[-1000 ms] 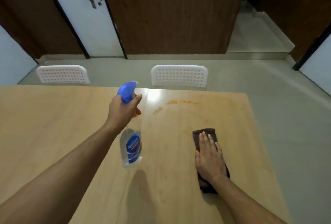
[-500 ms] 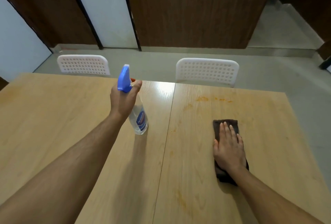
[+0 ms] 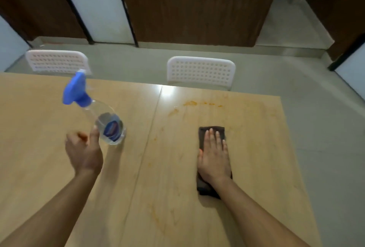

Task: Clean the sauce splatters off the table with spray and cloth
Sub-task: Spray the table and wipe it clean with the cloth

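A clear spray bottle (image 3: 110,126) with a blue trigger head stands on the wooden table (image 3: 35,167), left of the seam between the two tops. My left hand (image 3: 85,152) is just in front of it, fingers spread, thumb beside the bottle's base and holding nothing. My right hand (image 3: 214,157) lies flat on a dark brown cloth (image 3: 201,135) on the right tabletop and presses it down. Orange sauce splatters (image 3: 190,103) streak the table's far edge beyond the cloth. Fainter orange marks (image 3: 155,213) run near the seam in the foreground.
Two white perforated chairs (image 3: 200,71) (image 3: 56,61) stand tucked at the table's far side. The table's right edge (image 3: 290,148) drops to grey floor. A white door (image 3: 94,5) and brown wall panels lie beyond.
My left hand has let go of the spray bottle and drawn back toward me; the bottle now stands on the table by itself. The right hand stays on the cloth.
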